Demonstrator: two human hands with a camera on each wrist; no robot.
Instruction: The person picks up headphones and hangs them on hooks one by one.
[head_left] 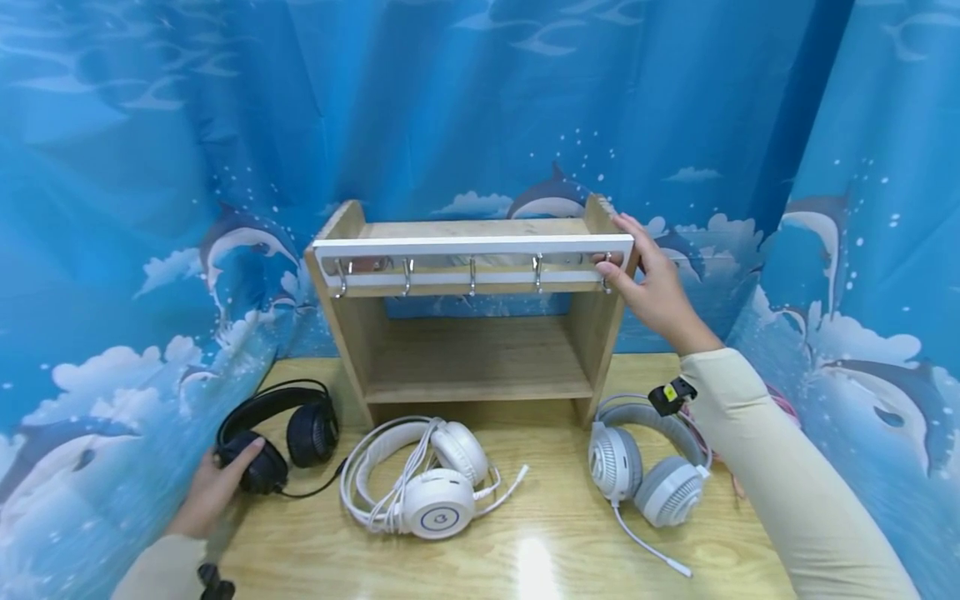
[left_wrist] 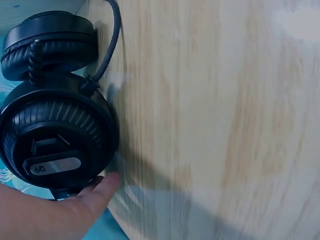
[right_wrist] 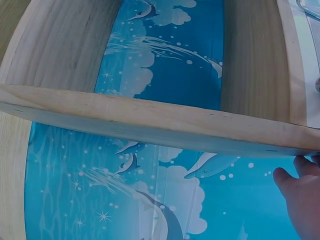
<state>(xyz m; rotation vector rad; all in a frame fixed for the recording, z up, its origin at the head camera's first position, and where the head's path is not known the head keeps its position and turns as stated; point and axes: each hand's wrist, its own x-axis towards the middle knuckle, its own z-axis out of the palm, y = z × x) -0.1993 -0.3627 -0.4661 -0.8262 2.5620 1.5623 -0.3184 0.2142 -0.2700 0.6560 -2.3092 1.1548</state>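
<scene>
My left hand (head_left: 211, 489) holds a pair of black headphones (head_left: 313, 435) at the table's left side, its thumb across the nearer ear cup. In the left wrist view that ear cup (left_wrist: 55, 145) shows a silver strip, with a fingertip at its lower edge; the other fingers are hidden. My right hand (head_left: 658, 287) grips the upper right corner of a wooden shelf (head_left: 600, 350). Its thumb reaches over the front hook rail (head_left: 480, 243), while the fingers lie along the outer side panel. Fingertips meet that panel's edge (right_wrist: 165, 112) in the right wrist view.
White headphones (head_left: 442, 500) with a bundled cable lie before the shelf. Grey-and-white headphones (head_left: 670, 492) with a boom microphone rest at the right, below my right forearm. Part of a pink cable (head_left: 783, 404) shows behind that sleeve. A blue dolphin-print curtain (head_left: 450, 100) surrounds the table.
</scene>
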